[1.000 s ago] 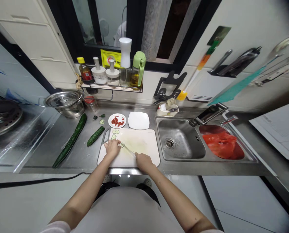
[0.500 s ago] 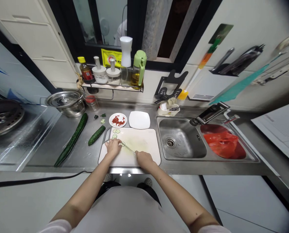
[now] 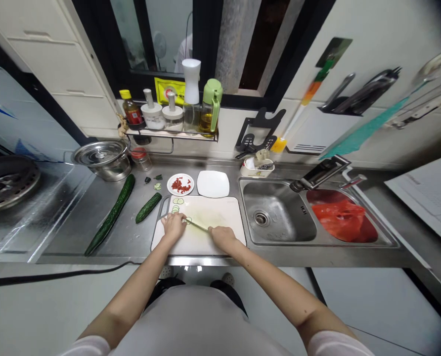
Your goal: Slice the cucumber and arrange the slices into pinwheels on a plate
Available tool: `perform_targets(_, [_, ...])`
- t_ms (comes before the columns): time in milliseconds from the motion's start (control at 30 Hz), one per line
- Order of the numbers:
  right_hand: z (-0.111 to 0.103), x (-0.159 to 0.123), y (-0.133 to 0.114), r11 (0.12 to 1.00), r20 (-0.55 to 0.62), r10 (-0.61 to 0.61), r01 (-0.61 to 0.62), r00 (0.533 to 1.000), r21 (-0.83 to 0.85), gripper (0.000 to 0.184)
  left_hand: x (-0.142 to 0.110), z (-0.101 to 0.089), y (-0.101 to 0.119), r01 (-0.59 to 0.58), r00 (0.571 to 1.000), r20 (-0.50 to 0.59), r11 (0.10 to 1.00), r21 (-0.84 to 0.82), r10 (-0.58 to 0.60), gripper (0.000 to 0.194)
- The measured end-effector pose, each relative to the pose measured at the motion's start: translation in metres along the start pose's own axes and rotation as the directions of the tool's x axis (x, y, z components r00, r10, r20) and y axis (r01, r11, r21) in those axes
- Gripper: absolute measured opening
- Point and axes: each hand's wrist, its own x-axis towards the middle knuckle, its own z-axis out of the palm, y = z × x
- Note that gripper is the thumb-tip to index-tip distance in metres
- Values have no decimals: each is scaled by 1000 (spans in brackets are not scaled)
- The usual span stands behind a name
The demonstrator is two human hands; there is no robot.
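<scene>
On the white cutting board (image 3: pixel 216 247), my right hand (image 3: pixel 223 239) is closed around the handle of a knife (image 3: pixel 198 225). Its thin blade points left, with the tip beside the fingers of my left hand (image 3: pixel 173 226). That left hand rests on the board with curled fingers; whatever lies beneath them is hidden. A cucumber slice (image 3: pixel 189 220) lies by the blade, close to the left fingertips. More cucumber slices (image 3: pixel 178 201) lie at the board's upper left. Left of the board are a shorter cucumber (image 3: pixel 148 207) and a long cucumber (image 3: pixel 109 217).
Behind the board stand a plate of chopped red pieces (image 3: pixel 171 190) and a white square plate (image 3: pixel 213 184). A sink (image 3: pixel 280 225) is on the right, with a red bag (image 3: pixel 339 220) beside it. A lidded steel pot (image 3: pixel 107 165) stands at back left, below a condiment shelf (image 3: pixel 172 134).
My right hand has shifted slightly right and up, and the blade has tilted so it looks thinner and darker. My left hand stays in nearly the same place.
</scene>
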Motion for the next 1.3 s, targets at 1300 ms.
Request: perform_targets(1300, [29, -13, 22, 888, 21, 350, -339, 936, 311, 34, -29, -2, 10, 7, 1000, 32, 981, -194, -1, 11])
